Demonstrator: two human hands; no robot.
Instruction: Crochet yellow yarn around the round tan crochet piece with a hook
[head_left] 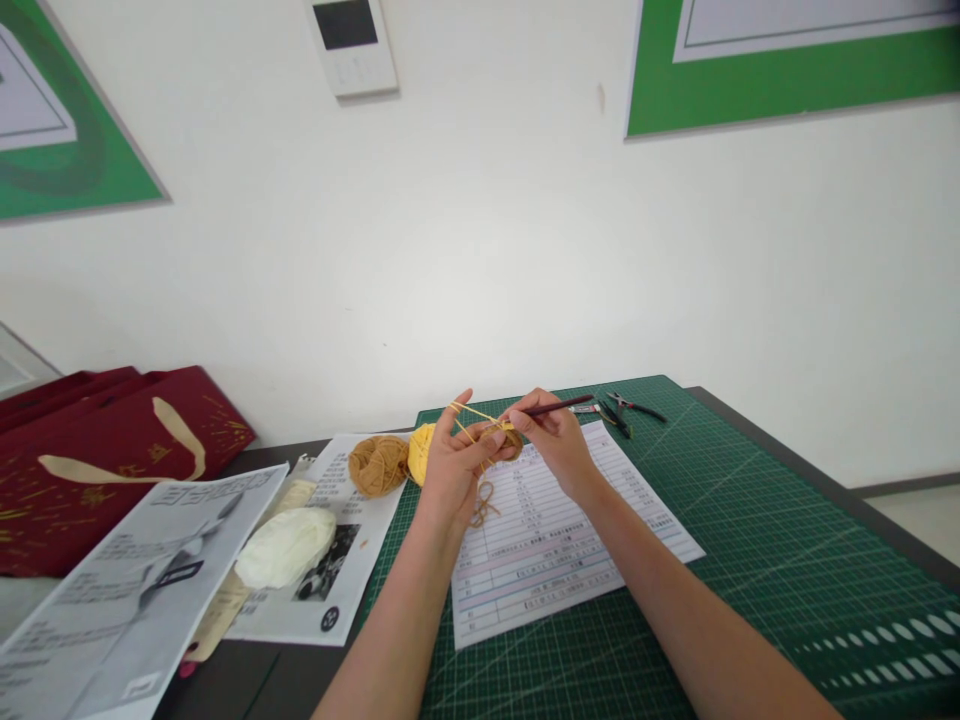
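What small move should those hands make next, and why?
Probably draw the hook gently back through the brown piece: the right hand has its tip there, and yellow yarn runs from the raised left finger.

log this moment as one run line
left hand: brown piece, yellow strand looped over finger | right hand: dark-handled tool | mat: printed sheet, pliers

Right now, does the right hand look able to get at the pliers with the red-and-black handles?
Probably yes: the pliers lie on the mat just beyond the right hand, with nothing on top, though that hand is holding a crochet hook.
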